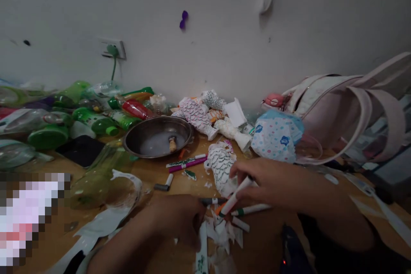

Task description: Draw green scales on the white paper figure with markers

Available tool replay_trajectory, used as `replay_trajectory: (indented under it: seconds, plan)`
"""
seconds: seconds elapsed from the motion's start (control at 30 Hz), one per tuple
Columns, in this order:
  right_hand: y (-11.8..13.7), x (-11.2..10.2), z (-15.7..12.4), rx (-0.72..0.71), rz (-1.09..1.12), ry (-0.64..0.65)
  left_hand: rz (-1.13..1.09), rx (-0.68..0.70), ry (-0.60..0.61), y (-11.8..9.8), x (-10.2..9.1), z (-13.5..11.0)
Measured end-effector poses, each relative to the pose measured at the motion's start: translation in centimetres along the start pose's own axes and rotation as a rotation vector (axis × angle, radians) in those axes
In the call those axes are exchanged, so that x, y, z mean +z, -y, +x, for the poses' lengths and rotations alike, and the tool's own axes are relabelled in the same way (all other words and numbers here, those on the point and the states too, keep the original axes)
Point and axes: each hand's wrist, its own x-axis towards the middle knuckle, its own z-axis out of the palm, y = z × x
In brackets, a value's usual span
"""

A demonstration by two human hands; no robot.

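Observation:
My right hand (pixel 272 186) grips a white-barrelled marker pen (pixel 236 197) between thumb and fingers, slanting down to the left. Just behind it lies a white fish shape with black scales drawn on it (pixel 220 167). My left hand (pixel 180 218) is low over the table, fingers curled; whatever they hold is hidden. Beside those fingers are a dark marker (pixel 213 201) and a white strip with green print (pixel 201 250). Torn white scraps (pixel 221 233) lie between both hands. A green-tipped marker (pixel 252 209) rests below the right hand.
A metal bowl (pixel 136 152) stands farther back, holding a small brush-like object (pixel 173 143). More scaled fish shapes (pixel 195 115) are piled by the wall. Plastic bottles (pixel 96 120) crowd the left; a blue dotted package (pixel 276 135) and pale bag (pixel 324 111) sit right. Purple marker (pixel 188 164) lies mid-table.

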Motion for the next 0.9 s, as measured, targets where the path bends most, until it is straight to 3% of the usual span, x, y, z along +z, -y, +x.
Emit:
replay_trajectory:
  seconds: [0.1, 0.13, 0.2, 0.37, 0.43, 0.53, 0.6, 0.73, 0.8, 0.9]
  plan:
    - [-2.7, -1.2, 1.9, 0.153, -0.022, -0.264, -0.058, 0.004, 0.009, -0.2, -0.2, -0.1]
    - [-3.8, -1.5, 2.4, 0.293, -0.061, -0.427, -0.079, 0.0, 0.004, -0.2, -0.2, -0.1]
    - [-6.1, -1.8, 2.8, 0.507, -0.117, -0.615, -0.118, -0.008, -0.019, -0.3, -0.3, -0.1]
    - [-11.9, -0.6, 3.0, 0.976, -0.022, -0.744, -0.268, 0.027, -0.122, 0.5, 0.4, 1.1]
    - [-13.8, 0.1, 2.8, 1.003, 0.048, -0.762, -0.365, 0.059, -0.161, 0.8, 0.7, 1.6]
    - [-15.5, 0.1, 2.4, 0.921, 0.157, -0.839, -0.502, 0.125, -0.26, 0.6, 0.7, 2.0]
    - [-15.7, -0.7, 2.0, 0.806, 0.232, -0.966, -0.585, 0.171, -0.334, 0.2, 0.4, 2.0]
    - [-13.2, -2.6, 1.5, 0.451, 0.363, -1.244, -0.768, 0.247, -0.513, -0.5, -0.4, 2.3]
    - [-10.9, -2.9, 1.4, 0.248, 0.415, -1.24, -0.856, 0.292, -0.605, -0.4, -0.7, 2.6]
    - [-7.0, -2.3, 1.5, -0.069, 0.449, -1.028, -0.901, 0.336, -0.698, 0.2, -0.8, 2.5]
